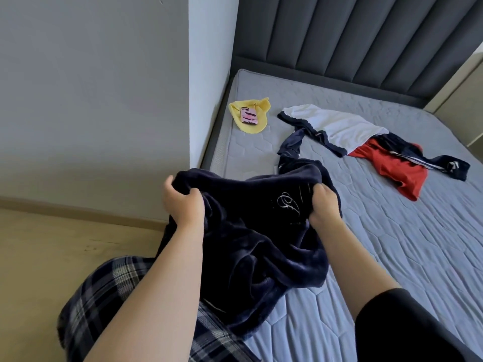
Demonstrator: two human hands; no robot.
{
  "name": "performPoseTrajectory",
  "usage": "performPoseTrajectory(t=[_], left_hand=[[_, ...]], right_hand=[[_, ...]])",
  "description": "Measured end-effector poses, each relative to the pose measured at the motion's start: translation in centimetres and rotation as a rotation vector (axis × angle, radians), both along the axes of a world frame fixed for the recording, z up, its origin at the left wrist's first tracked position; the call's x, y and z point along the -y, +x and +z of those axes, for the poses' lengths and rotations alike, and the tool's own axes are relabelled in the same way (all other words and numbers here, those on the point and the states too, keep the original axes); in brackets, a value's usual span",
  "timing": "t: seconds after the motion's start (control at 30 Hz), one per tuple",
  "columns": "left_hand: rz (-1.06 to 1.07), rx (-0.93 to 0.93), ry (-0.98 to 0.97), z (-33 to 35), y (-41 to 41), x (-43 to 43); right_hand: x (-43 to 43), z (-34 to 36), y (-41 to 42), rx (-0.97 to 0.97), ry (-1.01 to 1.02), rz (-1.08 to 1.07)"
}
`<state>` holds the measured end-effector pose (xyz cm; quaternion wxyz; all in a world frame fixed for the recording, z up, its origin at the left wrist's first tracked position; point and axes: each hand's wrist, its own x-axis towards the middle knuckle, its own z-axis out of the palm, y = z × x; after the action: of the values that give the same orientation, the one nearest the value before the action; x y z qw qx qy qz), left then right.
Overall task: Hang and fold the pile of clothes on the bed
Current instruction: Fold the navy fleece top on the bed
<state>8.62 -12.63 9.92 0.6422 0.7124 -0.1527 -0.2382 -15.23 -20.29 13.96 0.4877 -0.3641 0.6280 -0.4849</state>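
A dark navy velvety garment [251,236] with a white embroidered logo hangs bunched between both hands above the near left corner of the bed [392,244]. My left hand [183,202] grips its upper left edge and my right hand [324,207] grips the upper right edge beside the logo. Farther back on the mattress lie a white top with navy trim [337,126], a red garment [392,165] and a navy striped piece [441,165], partly overlapping. A thin navy item [290,145] trails from behind the held garment.
A yellow cloth [251,116] with a pink phone [248,115] on it lies at the bed's far left corner. A grey padded headboard [352,35] stands behind. A white wall [91,87] and wooden floor [52,244] are on the left. My plaid trousers [104,296] show below.
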Motion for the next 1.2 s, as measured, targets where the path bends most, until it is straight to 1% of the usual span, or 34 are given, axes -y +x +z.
performPoseTrajectory(t=[0.03,0.07,0.1,0.13,0.2,0.23,0.27,0.3,0.33,0.37,0.4,0.43,0.47,0.5,0.53,0.57,0.6,0.63,0.67,0.7,0.73,0.77,0.83,0.87,0.9,0.93,0.97,1.03,1.07,1.1,1.13,1.2], left_hand=[[-0.004,0.132,0.018,0.0,-0.2,0.0],[-0.044,0.233,0.008,0.1,-0.4,0.1],[-0.133,0.237,-0.046,0.2,-0.6,0.2],[-0.265,0.134,-0.105,0.5,-0.9,0.3],[-0.593,-0.289,-0.213,1.7,-1.6,0.2],[-0.709,-0.465,-0.248,1.9,-1.8,0.2],[-0.791,-0.564,-0.259,1.9,-2.0,0.2],[-0.853,-0.565,-0.235,1.8,-2.0,0.2],[-0.899,-0.472,-0.178,1.4,-2.0,0.2],[-0.915,-0.347,-0.104,1.2,-2.1,0.1],[-0.880,-0.264,-0.036,1.0,-2.1,0.1],[-0.803,-0.252,0.015,0.8,-2.1,0.1],[-0.699,-0.293,0.042,0.6,-2.0,0.2],[-0.596,-0.350,0.044,0.6,-1.9,0.3],[-0.510,-0.401,0.033,0.6,-1.9,0.3],[-0.444,-0.448,0.018,0.7,-1.7,0.4],[-0.391,-0.493,-0.005,0.8,-1.6,0.4],[-0.339,-0.541,-0.036,0.9,-1.5,0.4],[-0.297,-0.597,-0.069,1.0,-1.2,0.4],[-0.263,-0.651,-0.104,1.2,-1.1,0.4],[-0.246,-0.697,-0.140,1.3,-0.9,0.4],[-0.255,-0.720,-0.166,1.5,-0.9,0.3],[-0.317,-0.702,-0.156,1.7,-1.3,0.1],[-0.335,-0.697,-0.132,1.8,-1.5,-0.1],[-0.341,-0.700,-0.112,1.9,-1.6,-0.2],[-0.335,-0.702,-0.102,2.0,-1.6,-0.3],[-0.337,-0.688,-0.111,2.1,-1.4,-0.2],[-0.372,-0.597,-0.159,2.3,-1.1,-0.2],[-0.408,-0.551,-0.180,2.4,-1.1,-0.1],[-0.454,-0.521,-0.199,2.5,-1.2,-0.2],[-0.505,-0.492,-0.208,2.5,-1.5,-0.1],[-0.615,-0.375,-0.181,2.4,-2.1,-0.1]], right_hand=[[0.1,1.0,0.2,0.133,0.035,0.028],[0.0,1.8,0.5,0.217,0.050,0.066],[-0.2,2.5,0.9,0.263,0.046,0.129],[-0.6,3.1,1.5,0.288,0.028,0.221],[-1.6,3.7,2.6,0.345,0.014,0.497],[-2.2,3.9,3.3,0.314,0.039,0.675],[-2.7,4.0,3.9,0.213,0.057,0.866],[-3.2,3.9,4.4,0.077,0.059,1.040],[-3.3,3.6,4.9,-0.054,0.040,1.150],[-3.3,3.2,5.3,-0.180,-0.011,1.170],[-3.2,2.9,5.7,-0.313,-0.090,1.104],[-3.1,2.7,5.9,-0.464,-0.189,0.984],[-2.6,2.2,5.8,-0.634,-0.277,0.879],[-2.1,1.6,5.4,-0.839,-0.322,0.839],[-1.7,0.7,4.9,-1.076,-0.330,0.872],[-1.4,-0.3,4.2,-1.324,-0.290,0.937],[-1.2,-1.2,3.4,-1.522,-0.204,0.957],[-1.2,-1.5,2.7,-1.632,-0.098,0.914],[-1.1,-1.9,2.1,-1.676,0.000,0.831],[-1.1,-1.9,1.4,-1.677,0.108,0.751],[-1.1,-1.7,0.9,-1.665,0.216,0.723],[-1.1,-1.5,0.3,-1.651,0.340,0.776],[-1.4,-1.1,-0.1,-1.602,0.557,1.021],[-1.7,-0.8,0.1,-1.624,0.597,1.139],[-2.0,-0.6,0.4,-1.655,0.573,1.180],[-2.0,-0.5,0.8,-1.651,0.488,1.147],[-1.9,-0.4,1.2,-1.612,0.342,1.048],[-1.3,-0.4,1.7,-1.504,-0.095,0.765],[-1.2,-0.6,2.0,-1.414,-0.288,0.676],[-1.1,-0.8,2.5,-1.350,-0.425,0.665],[-1.2,-1.0,3.2,-1.324,-0.510,0.701],[-1.3,-1.4,4.7,-1.264,-0.523,0.811]])
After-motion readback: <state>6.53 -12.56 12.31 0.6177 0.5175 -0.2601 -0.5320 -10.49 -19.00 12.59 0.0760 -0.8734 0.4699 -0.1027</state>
